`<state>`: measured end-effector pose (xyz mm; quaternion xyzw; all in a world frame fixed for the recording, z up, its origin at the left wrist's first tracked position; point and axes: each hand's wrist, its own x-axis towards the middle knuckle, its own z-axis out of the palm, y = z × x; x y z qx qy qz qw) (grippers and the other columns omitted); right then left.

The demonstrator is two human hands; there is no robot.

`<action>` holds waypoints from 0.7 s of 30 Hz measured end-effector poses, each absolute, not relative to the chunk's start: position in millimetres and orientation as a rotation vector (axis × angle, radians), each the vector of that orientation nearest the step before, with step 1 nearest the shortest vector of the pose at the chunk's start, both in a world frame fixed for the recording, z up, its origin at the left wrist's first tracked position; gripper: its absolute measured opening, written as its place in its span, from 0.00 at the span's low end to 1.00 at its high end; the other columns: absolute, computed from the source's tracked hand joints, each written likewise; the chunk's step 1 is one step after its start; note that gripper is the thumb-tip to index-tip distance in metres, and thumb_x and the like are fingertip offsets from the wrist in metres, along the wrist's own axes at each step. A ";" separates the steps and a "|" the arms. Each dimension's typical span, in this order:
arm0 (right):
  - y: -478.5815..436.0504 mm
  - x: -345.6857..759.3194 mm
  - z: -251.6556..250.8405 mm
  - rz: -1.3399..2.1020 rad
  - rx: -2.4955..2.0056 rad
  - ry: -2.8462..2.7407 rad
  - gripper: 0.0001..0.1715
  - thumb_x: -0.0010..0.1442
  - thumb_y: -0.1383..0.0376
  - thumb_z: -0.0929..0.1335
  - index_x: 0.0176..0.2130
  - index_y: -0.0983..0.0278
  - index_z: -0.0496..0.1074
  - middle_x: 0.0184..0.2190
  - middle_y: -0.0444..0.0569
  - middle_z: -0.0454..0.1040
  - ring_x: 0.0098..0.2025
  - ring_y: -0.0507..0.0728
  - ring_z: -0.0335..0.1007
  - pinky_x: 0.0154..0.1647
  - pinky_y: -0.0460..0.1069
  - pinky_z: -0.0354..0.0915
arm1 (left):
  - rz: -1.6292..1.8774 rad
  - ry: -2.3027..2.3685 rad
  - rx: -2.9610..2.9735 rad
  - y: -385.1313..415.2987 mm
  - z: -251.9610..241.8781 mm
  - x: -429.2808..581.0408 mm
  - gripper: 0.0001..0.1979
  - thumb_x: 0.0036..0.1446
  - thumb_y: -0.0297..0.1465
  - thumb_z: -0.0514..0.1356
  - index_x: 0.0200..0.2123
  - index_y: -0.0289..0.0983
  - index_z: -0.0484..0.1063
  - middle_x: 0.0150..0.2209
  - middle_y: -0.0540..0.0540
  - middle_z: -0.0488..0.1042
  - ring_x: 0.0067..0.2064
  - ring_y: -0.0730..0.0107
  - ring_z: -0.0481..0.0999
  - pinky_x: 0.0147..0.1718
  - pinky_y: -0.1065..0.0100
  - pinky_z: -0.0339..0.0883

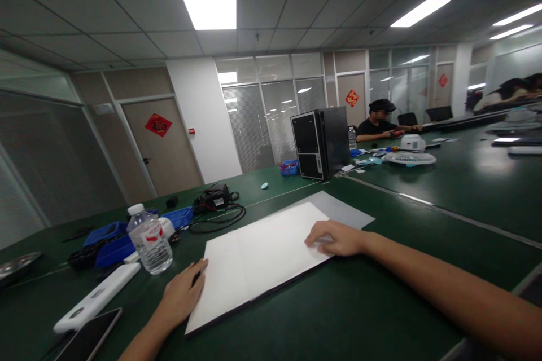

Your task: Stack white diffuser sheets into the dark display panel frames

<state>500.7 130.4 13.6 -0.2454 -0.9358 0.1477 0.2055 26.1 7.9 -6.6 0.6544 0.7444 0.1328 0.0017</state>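
Observation:
An open notebook (271,254) with blank white pages and a dark lower edge lies flat on the green table in front of me. My left hand (182,293) rests at its left edge, fingertips against the page border and a dark gap between thumb and forefinger. On the right page lies my right hand (339,238), fingers loosely bent and the thumb apart from them, with nothing visible in it. A grey sheet or cover (339,208) sticks out beyond the notebook's far right side.
Left of the notebook stand a water bottle (150,240), a long white device (97,298), a phone (91,335) and blue trays (114,248). Behind are a black adapter with cables (215,197) and a computer tower (319,144). A person (376,121) sits farther off.

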 end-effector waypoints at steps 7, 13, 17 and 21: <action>179.3 549.5 6.4 0.150 -1.480 -2.126 0.24 0.66 0.58 0.63 0.57 0.64 0.71 0.56 0.60 0.72 0.62 0.67 0.62 0.65 0.65 0.52 | 0.426 2.334 2.062 7.6 -6.4 27.6 0.30 0.60 0.40 0.48 0.62 0.37 0.69 0.64 0.46 0.68 0.66 0.56 0.65 0.65 0.54 0.57; 207.8 595.9 -3.0 0.249 -1.803 -1.949 0.22 0.66 0.54 0.66 0.55 0.63 0.69 0.54 0.53 0.71 0.52 0.60 0.70 0.54 0.61 0.68 | 0.417 2.338 2.060 5.3 -4.8 26.5 0.30 0.60 0.40 0.47 0.62 0.37 0.68 0.64 0.46 0.68 0.67 0.56 0.63 0.65 0.53 0.56; 217.2 597.2 -3.3 0.336 -1.771 -1.941 0.19 0.67 0.56 0.66 0.53 0.63 0.71 0.53 0.52 0.71 0.51 0.59 0.70 0.52 0.59 0.69 | 0.407 2.339 2.061 5.1 -5.7 26.1 0.30 0.60 0.39 0.47 0.62 0.36 0.68 0.64 0.45 0.68 0.67 0.57 0.63 0.66 0.54 0.55; 216.8 589.1 -3.3 0.397 -1.719 -1.944 0.19 0.67 0.54 0.66 0.51 0.63 0.72 0.53 0.52 0.73 0.52 0.59 0.71 0.54 0.60 0.68 | 0.403 2.343 2.058 6.7 -7.4 26.0 0.30 0.61 0.40 0.47 0.62 0.35 0.68 0.64 0.44 0.68 0.67 0.55 0.63 0.66 0.53 0.56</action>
